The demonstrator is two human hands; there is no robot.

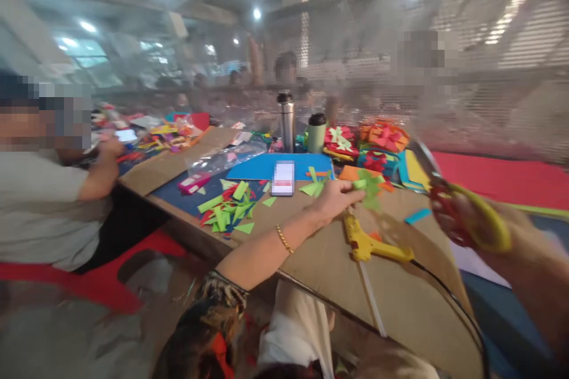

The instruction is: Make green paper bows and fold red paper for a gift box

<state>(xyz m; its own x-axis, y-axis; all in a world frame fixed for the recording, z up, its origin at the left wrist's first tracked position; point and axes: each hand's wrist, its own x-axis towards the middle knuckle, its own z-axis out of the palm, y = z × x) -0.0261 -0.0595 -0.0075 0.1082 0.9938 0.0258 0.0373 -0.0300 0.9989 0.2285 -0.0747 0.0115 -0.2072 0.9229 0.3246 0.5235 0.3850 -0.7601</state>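
Observation:
My left hand pinches a green paper piece above the cardboard. On the right, my right hand, blurred by motion, is wrapped round the yellow and red handles of a pair of scissors, whose blades point up and left. A yellow glue gun lies on the cardboard just below my left hand, with a glue stick reaching toward the table edge. A phone lies left of my left hand, near a pile of green and red paper scraps.
A steel flask and a green tumbler stand at the back. Stacks of coloured paper flowers sit beside them. The glue gun's black cord crosses the right side. A person sits at the left.

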